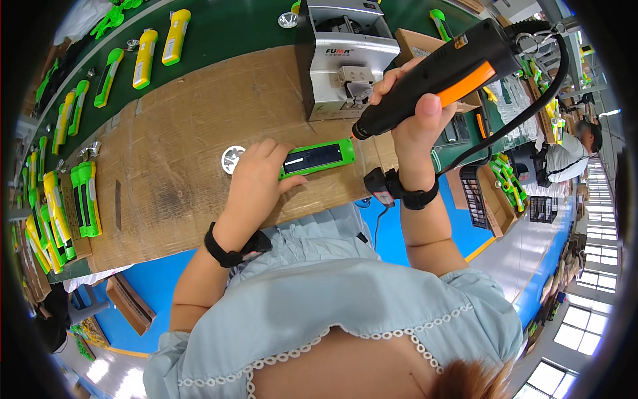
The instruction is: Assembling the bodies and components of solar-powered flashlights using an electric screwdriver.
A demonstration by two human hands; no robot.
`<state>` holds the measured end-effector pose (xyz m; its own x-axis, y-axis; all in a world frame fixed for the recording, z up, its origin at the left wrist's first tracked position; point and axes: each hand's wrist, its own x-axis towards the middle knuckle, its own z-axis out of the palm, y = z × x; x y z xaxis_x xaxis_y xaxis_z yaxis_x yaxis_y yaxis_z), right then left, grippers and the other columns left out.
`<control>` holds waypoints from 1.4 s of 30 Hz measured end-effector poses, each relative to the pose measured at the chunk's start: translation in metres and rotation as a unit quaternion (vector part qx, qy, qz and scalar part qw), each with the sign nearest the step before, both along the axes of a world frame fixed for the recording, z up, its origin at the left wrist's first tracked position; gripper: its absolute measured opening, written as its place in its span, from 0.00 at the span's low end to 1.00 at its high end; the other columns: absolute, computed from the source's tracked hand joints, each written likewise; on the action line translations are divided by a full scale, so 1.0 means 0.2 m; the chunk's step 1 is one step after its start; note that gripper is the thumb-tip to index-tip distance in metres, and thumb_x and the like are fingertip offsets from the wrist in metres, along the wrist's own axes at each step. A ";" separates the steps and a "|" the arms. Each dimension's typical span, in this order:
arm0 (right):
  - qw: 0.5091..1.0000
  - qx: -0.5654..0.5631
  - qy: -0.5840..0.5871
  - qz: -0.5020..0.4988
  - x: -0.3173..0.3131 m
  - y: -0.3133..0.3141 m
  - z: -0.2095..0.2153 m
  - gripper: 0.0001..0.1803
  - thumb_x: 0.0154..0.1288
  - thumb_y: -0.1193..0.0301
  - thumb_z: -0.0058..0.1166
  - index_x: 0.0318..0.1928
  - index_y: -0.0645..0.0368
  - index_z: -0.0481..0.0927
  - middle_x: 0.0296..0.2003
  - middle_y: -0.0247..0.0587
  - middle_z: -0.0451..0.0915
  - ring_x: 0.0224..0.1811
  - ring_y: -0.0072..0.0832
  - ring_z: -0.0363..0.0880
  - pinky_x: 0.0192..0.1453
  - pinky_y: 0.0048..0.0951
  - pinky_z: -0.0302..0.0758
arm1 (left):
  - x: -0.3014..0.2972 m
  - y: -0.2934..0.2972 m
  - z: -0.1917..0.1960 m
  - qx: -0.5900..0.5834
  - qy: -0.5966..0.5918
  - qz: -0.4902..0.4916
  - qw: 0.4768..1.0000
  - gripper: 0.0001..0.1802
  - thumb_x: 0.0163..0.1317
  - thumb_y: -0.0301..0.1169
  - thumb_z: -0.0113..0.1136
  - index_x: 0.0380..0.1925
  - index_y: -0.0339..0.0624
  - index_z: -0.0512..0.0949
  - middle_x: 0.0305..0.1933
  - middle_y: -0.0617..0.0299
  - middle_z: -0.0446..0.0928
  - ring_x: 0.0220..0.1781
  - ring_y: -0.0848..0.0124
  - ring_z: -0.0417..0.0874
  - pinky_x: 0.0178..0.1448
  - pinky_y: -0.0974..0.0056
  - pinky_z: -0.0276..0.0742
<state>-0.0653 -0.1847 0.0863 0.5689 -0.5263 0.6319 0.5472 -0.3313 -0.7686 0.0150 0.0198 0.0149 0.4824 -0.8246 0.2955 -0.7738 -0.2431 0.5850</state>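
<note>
My left hand (258, 174) is closed around one end of a green flashlight (320, 158) with a dark panel along its side, lying on a cardboard sheet. Past my fingers a round silvery white reflector head (232, 159) shows at that end. In my right hand (420, 123) is a black electric screwdriver (432, 80) with an orange lever, tilted down to the left. Its tip is at the free right end of the flashlight; whether it touches a screw there is too small to tell. A black cable runs from the tool's rear and curves down past my right wrist.
A silver metal machine (349, 60) stands just beyond the flashlight. Several yellow and green flashlights (144, 60) lie along the far and left sides of the green bench. The cardboard sheet (179, 120) covers the middle. Bins and a person (573, 156) are off to the right.
</note>
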 end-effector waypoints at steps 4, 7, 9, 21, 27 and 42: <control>1.000 0.004 0.010 0.003 0.01 0.00 -0.04 0.36 0.52 0.41 0.58 0.38 0.66 0.69 0.22 0.45 0.74 0.21 0.30 0.76 0.25 0.27 0.74 | 0.00 0.00 0.01 0.000 0.002 -0.001 1.000 0.26 0.39 0.37 0.70 0.40 0.39 0.75 0.36 0.55 0.73 0.40 0.55 0.74 0.44 0.57 0.71; 0.998 0.045 0.036 -0.003 0.04 0.02 -0.10 0.34 0.52 0.43 0.59 0.37 0.65 0.69 0.22 0.44 0.74 0.20 0.29 0.76 0.25 0.27 0.74 | 0.00 0.00 -0.01 -0.005 -0.009 0.004 1.000 0.26 0.40 0.38 0.70 0.41 0.41 0.77 0.36 0.55 0.74 0.39 0.55 0.75 0.43 0.58 0.72; 0.998 0.047 0.046 0.010 0.04 0.01 -0.11 0.34 0.52 0.43 0.59 0.37 0.65 0.69 0.21 0.44 0.74 0.20 0.29 0.75 0.25 0.27 0.74 | 0.01 0.00 -0.02 0.001 -0.003 0.005 1.000 0.26 0.40 0.38 0.70 0.41 0.41 0.77 0.36 0.55 0.74 0.40 0.55 0.75 0.44 0.58 0.72; 0.991 0.058 -0.093 0.074 -0.02 -0.04 -0.01 0.35 0.50 0.43 0.61 0.40 0.63 0.68 0.22 0.43 0.75 0.21 0.28 0.76 0.25 0.26 0.76 | 0.03 -0.02 -0.03 0.001 0.001 0.003 1.000 0.25 0.40 0.40 0.69 0.38 0.38 0.77 0.35 0.55 0.74 0.40 0.55 0.74 0.44 0.57 0.71; 0.994 -0.025 -0.095 -0.043 0.10 -0.10 0.15 0.39 0.48 0.36 0.57 0.40 0.63 0.68 0.26 0.44 0.73 0.24 0.35 0.75 0.29 0.33 0.76 | -0.06 -0.18 -0.04 -0.028 -0.024 -0.040 0.999 0.31 0.40 0.40 0.70 0.43 0.34 0.73 0.39 0.50 0.73 0.43 0.52 0.74 0.48 0.56 0.70; 0.987 0.074 -0.043 0.133 -0.03 0.14 0.05 0.41 0.45 0.40 0.64 0.39 0.66 0.65 0.26 0.41 0.70 0.23 0.29 0.75 0.24 0.27 0.74 | -0.02 -0.20 -0.09 -0.027 -0.023 -0.033 0.999 0.24 0.46 0.36 0.67 0.45 0.42 0.73 0.41 0.54 0.71 0.49 0.55 0.70 0.52 0.55 0.64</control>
